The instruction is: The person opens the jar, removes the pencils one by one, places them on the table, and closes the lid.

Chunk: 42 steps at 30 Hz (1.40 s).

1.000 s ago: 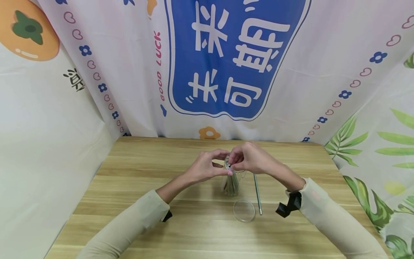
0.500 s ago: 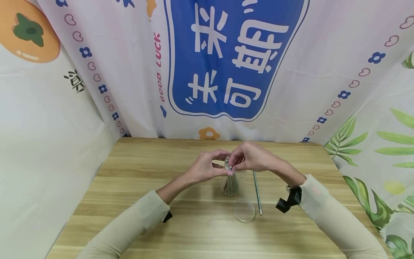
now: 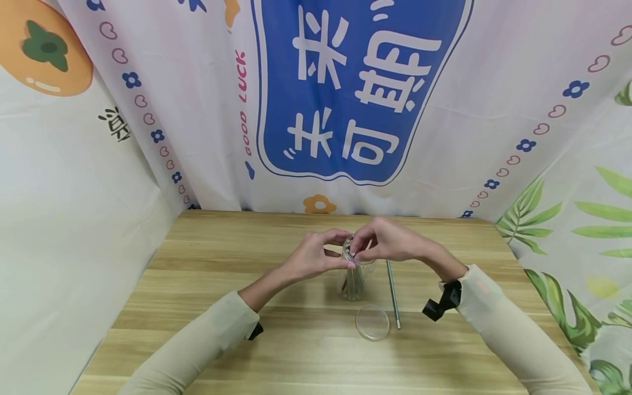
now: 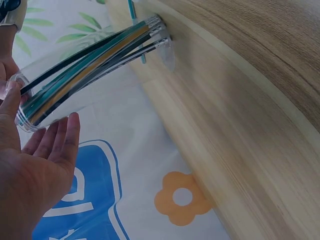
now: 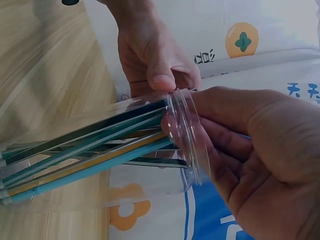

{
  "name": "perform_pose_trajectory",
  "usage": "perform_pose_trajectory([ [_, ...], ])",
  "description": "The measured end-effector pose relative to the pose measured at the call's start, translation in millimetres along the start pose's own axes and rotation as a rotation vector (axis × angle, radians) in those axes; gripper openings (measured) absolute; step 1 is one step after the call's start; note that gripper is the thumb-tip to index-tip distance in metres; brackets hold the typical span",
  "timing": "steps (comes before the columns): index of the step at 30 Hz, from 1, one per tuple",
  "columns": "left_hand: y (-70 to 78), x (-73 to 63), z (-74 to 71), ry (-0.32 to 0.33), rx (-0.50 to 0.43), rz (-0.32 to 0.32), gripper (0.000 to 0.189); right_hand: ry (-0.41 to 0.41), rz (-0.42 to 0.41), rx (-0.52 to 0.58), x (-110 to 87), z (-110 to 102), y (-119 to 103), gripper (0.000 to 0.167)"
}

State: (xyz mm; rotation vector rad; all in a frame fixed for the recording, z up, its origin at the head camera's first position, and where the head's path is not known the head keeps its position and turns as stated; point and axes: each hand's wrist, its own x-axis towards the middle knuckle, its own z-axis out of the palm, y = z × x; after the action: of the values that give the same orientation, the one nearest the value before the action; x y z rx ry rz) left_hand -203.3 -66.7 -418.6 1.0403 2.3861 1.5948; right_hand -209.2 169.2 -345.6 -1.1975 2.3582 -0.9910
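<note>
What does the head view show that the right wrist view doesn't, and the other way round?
Only the head view: a loose pencil and a clear round disc on the table, plus "GOOD LUCK" lettering.
Only the right wrist view: a yellow pencil plain through the clear jar, and ridges on its rim.
Both: the left hand, the right hand, that jar, the table and the orange flower print.

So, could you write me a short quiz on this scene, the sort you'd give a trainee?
1. True or false: the clear round lid is on the jar.
2. Which hand reaches into the mouth of that jar of pencils? A) left B) right
3. What lies on the table just to the right of the lid in the head view?

Key:
1. False; it lies on the table.
2. B, the right hand.
3. A loose pencil.
</note>
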Motion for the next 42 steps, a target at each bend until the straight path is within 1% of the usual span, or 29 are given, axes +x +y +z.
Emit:
perform_pose_trajectory([
  [4, 0.3, 0.1, -0.1, 0.001, 0.01, -0.004, 0.063, 0.032, 0.005, 0.023, -1.0, 0, 3, 0.006],
  [7, -0.1, 0.1, 0.0, 0.002, 0.014, -0.002, 0.062, 0.072, 0.003, 0.036, -1.8, 0, 5, 0.007],
  [15, -0.9, 0.4, -0.4, 0.004, 0.005, -0.009, 0.062, 0.183, -0.026, 0.147, -6.0, 1, 8, 0.007],
  [24, 0.5, 0.1, 0.1, 0.003, 0.013, -0.018, 0.064, 0.31, -0.033, 0.25, -11.0, 3, 16, 0.008],
  [30, 1.3, 0.1, 0.0, 0.005, 0.022, -0.027, 0.065, 0.389, -0.052, 0.363, -13.5, 4, 17, 0.008],
  [33, 1.2, -0.1, -0.1, 0.004, 0.02, -0.034, 0.065, 0.425, -0.061, 0.402, -15.0, 3, 17, 0.01],
  [37, 0.6, -0.4, 0.0, 0.005, 0.012, -0.038, 0.064, 0.447, -0.076, 0.434, -16.8, 1, 17, 0.01],
  [42, 0.5, -0.2, 0.0, 0.006, 0.004, -0.039, 0.064, 0.446, -0.103, 0.527, -18.7, -2, 19, 0.008],
])
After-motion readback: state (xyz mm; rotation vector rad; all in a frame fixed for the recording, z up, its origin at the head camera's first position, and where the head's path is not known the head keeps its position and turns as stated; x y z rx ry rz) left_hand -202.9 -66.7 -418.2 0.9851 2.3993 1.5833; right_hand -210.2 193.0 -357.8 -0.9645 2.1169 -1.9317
